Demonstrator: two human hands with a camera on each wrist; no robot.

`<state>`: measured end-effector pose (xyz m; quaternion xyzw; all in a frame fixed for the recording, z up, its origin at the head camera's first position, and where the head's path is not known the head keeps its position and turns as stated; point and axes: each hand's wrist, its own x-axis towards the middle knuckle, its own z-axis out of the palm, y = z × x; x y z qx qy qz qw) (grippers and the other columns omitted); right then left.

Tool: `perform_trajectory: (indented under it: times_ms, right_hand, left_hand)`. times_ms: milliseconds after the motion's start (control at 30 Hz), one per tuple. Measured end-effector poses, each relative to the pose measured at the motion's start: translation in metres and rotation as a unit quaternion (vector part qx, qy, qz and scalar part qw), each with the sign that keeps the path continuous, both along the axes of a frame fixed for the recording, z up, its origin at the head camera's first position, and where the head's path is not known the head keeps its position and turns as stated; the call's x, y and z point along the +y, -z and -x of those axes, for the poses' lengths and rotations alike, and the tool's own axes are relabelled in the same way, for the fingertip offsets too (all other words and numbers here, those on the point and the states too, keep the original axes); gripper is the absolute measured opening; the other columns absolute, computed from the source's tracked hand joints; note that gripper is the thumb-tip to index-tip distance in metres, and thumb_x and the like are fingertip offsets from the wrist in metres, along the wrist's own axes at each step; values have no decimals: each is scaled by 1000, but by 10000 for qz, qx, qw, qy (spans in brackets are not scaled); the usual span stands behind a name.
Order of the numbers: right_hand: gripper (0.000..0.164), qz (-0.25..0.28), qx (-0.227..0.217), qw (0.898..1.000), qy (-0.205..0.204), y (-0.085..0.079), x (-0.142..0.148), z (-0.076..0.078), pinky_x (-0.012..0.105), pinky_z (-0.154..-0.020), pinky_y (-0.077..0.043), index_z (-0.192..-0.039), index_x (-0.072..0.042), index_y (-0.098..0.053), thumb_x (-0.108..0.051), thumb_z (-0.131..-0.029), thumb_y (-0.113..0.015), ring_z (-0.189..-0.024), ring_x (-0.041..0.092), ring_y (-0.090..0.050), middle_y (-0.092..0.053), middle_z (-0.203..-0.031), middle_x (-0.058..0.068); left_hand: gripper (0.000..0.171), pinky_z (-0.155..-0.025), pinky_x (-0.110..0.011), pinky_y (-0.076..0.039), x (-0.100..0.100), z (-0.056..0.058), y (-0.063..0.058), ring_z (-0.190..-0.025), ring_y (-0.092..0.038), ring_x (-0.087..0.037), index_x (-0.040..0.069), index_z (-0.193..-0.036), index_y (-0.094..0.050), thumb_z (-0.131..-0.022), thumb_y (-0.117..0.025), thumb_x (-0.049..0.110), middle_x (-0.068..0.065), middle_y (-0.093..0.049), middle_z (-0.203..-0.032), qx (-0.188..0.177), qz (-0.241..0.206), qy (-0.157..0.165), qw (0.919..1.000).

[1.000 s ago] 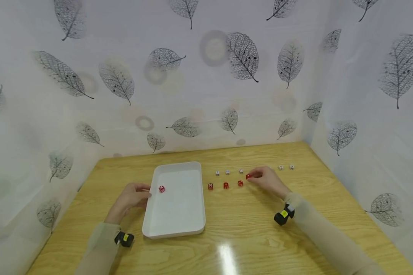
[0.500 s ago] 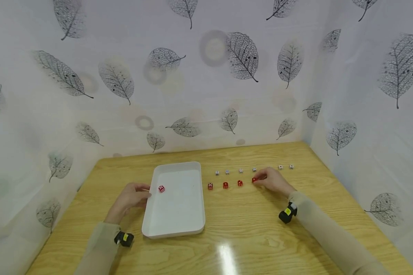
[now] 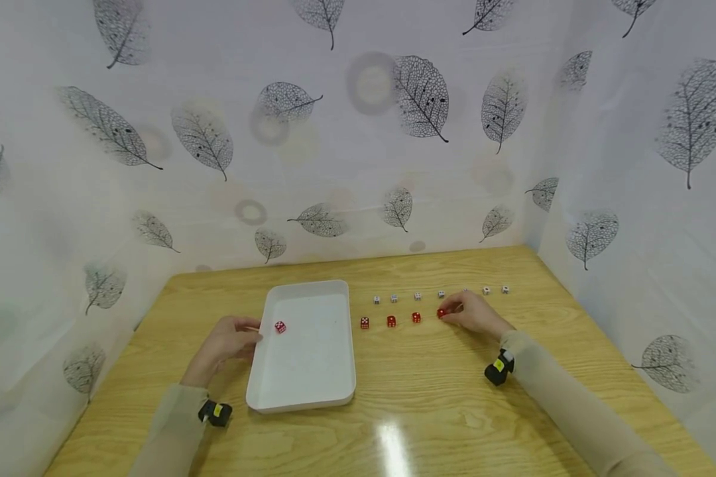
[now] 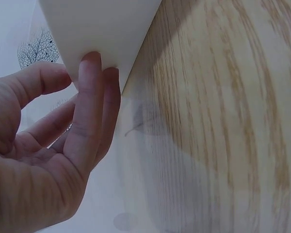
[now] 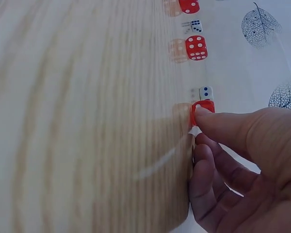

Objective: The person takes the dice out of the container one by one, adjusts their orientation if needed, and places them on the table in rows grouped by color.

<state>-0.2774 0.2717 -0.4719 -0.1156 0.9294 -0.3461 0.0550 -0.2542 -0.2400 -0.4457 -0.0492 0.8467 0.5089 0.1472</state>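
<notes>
On the table's right side my right hand [image 3: 471,313] pinches a red die [image 3: 441,313] between thumb and fingers, low at the tabletop. In the right wrist view the thumb covers part of that red die [image 5: 203,108], and a white die [image 5: 206,92] stands just behind it. To its left, 3 red dice [image 3: 391,321] stand in the same row. My left hand [image 3: 227,344] holds the left edge of a white tray [image 3: 334,401]. In the left wrist view its fingertips press the tray's outer wall [image 4: 102,29], with the thumb at the rim. One red die [image 3: 280,327] lies inside the tray.
Several white dice [image 3: 417,296] form a row behind the red ones; one is partly hidden by my right hand. Leaf-printed white sheeting [image 3: 334,165] encloses the wooden table [image 3: 429,404] at the back and both sides.
My right hand has moved slightly right and toward me with the red die, lining it up with the red row, and has barely moved since. The left hand and tray stay put.
</notes>
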Motion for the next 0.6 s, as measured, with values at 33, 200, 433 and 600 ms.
perform_trajectory:
  times_ms: [33,200,433,600]
  right_hand:
    - [17,9,11,10000,-14,0,0,0,34,-78,-52,-106,-7,-73,-12,-89,-71,-87,16,-62,-70,-97,5]
    - [18,49,109,9999,-112,1,1,0,35,-78,-53,-105,-6,-73,-11,-88,-71,-87,16,-62,-70,-96,5]
    - [27,40,3,9999,-162,0,4,-1,43,-87,-54,-114,-3,-70,-13,-88,-72,-94,22,-64,-70,-103,8]
    - [34,137,-48,9998,-140,-5,3,-3,43,-89,-54,-120,-1,-67,-12,-88,-71,-98,24,-64,-69,-109,11]
  left_hand:
    - [43,-75,-39,-62,0,0,0,-90,-71,-25,-11,-131,-52,-92,-62,5,-28,-65,-118,7,-20,6,10000]
    - [44,-75,-39,-62,0,0,0,-90,-71,-25,-11,-131,-52,-92,-62,5,-30,-63,-119,13,-59,10,10000]
    - [44,-75,-39,-62,0,-1,-2,-90,-71,-25,-11,-131,-51,-92,-63,5,-30,-62,-119,9,2,26,10000]
    - [42,-74,-38,-62,0,0,-1,-87,-71,-23,-12,-130,-52,-92,-62,3,-28,-63,-116,25,14,-14,10000]
